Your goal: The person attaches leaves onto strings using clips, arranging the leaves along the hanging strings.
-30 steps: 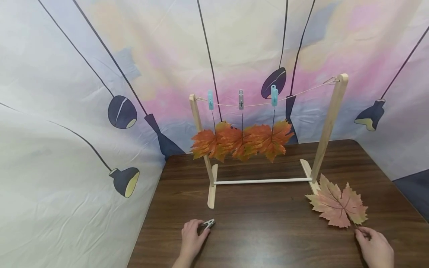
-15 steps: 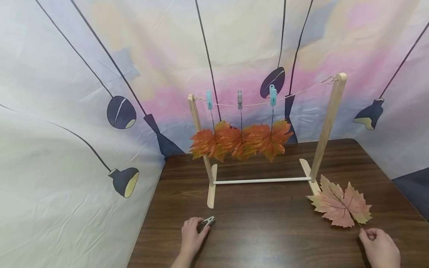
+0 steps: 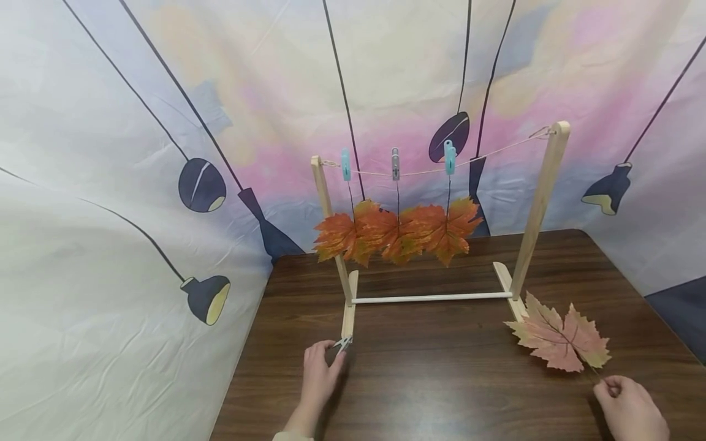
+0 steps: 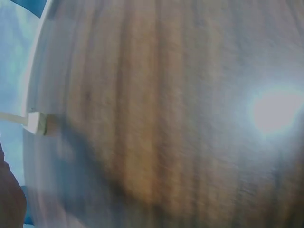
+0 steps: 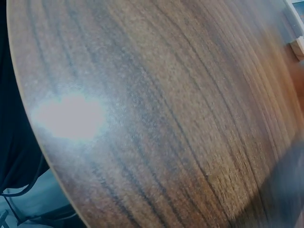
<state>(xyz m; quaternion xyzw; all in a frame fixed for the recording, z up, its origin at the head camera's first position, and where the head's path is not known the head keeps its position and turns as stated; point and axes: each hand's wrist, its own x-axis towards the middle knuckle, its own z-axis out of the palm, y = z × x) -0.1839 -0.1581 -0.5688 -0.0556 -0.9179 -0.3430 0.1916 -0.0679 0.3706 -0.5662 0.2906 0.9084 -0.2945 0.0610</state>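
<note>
Thumb and fingers of my left hand (image 3: 320, 375) pinch a small pale clothespin (image 3: 344, 343), which overlaps the near end of the rack's left foot in the head view. Only an edge of that hand (image 4: 10, 194) enters the left wrist view. My right hand (image 3: 633, 407) pinches the thin stem of a pink and yellow-green artificial maple leaf (image 3: 559, 335). The leaf spreads over the near end of the rack's right foot. The right wrist view shows mostly tabletop; the leaf is out of sight there.
A wooden rack (image 3: 532, 233) with a string stands on the brown table (image 3: 430, 380). Two blue clothespins (image 3: 449, 158) and a grey one (image 3: 395, 164) hold orange maple leaves (image 3: 441, 229) by their stems. A white rod (image 3: 430, 298) joins the feet. Behind hangs a painted cloth (image 3: 386, 73).
My left hand has moved forward with the clothespin, up to the rack's left foot. My right hand has shifted slightly to the right, still holding the leaf's stem.
</note>
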